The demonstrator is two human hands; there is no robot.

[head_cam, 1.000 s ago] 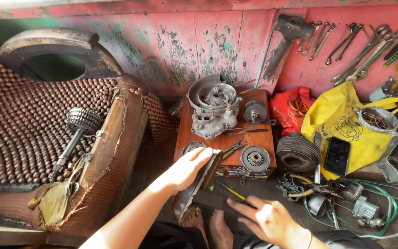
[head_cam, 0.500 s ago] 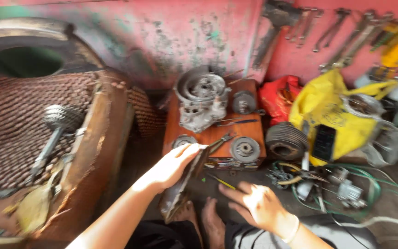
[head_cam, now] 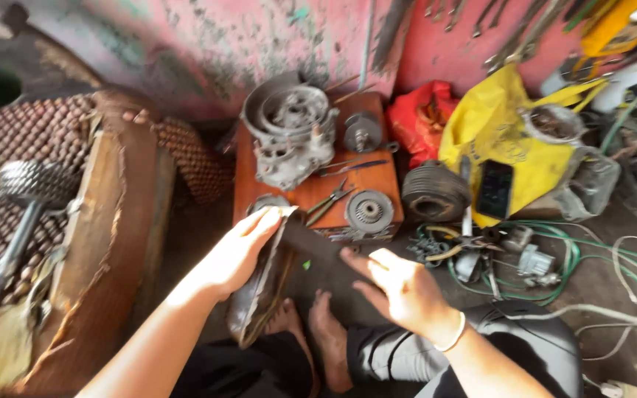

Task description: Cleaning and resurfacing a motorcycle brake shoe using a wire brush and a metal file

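Observation:
My left hand [head_cam: 236, 249] rests flat on the upper end of a dark, curved metal cover [head_cam: 259, 295] that stands on edge on the floor between my bare feet [head_cam: 311, 332]. My right hand [head_cam: 396, 287] is beside it, fingers on a dark flat piece [head_cam: 315, 247] reaching toward the cover. Just beyond sits a low orange wooden board [head_cam: 311, 191] carrying a grey engine casing [head_cam: 289, 136], a round toothed part [head_cam: 369, 210] and pliers [head_cam: 329, 200].
A beaded seat pad [head_cam: 9, 169] with a geared shaft [head_cam: 27, 195] lies at left. A ribbed black cylinder [head_cam: 435, 191], yellow bag [head_cam: 503, 133], red bag [head_cam: 422, 118], green wires [head_cam: 554, 265] and wall-hung wrenches [head_cam: 510, 44] crowd the right.
The view has moved closer and shifted right. My right hand has come up from the floor toward the cover; my left hand stays on the cover's top edge.

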